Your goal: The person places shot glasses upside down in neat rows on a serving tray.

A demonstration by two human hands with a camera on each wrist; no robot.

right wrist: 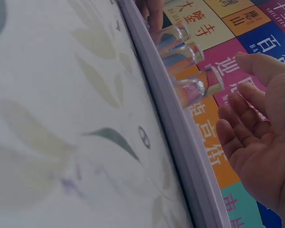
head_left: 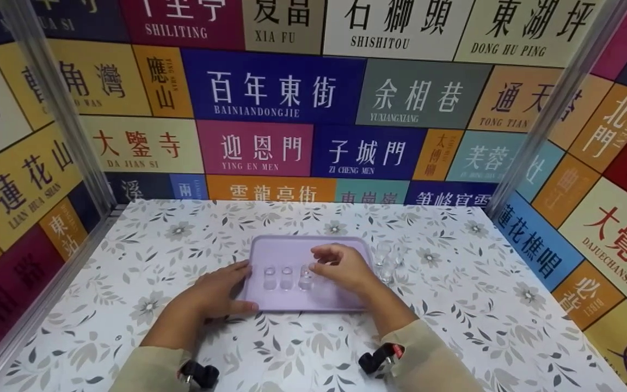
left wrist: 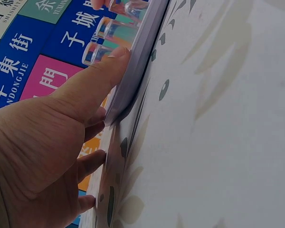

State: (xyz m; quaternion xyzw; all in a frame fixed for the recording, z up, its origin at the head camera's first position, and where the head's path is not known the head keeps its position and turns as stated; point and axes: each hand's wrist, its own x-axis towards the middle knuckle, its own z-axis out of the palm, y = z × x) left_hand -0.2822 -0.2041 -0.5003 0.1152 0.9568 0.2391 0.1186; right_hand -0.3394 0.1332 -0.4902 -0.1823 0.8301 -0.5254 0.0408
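A lilac rectangular tray (head_left: 313, 245) lies on the table. On it, three small clear glasses (head_left: 286, 279) stand upright in a row. My left hand (head_left: 213, 291) rests at the tray's left side, its thumb touching the front-left corner and its other fingers reaching along the edge. In the left wrist view that thumb (left wrist: 97, 73) lies against the tray's rim. My right hand (head_left: 343, 267) hovers over the tray beside the rightmost glass (right wrist: 194, 90). In the right wrist view its fingers are loosely bent, hold nothing and stand apart from that glass.
More clear glasses (head_left: 387, 261) stand on the table just right of the tray, partly hard to make out. The table (head_left: 183, 239) has a floral cover. Panels with printed signs (head_left: 275, 90) enclose the back and both sides.
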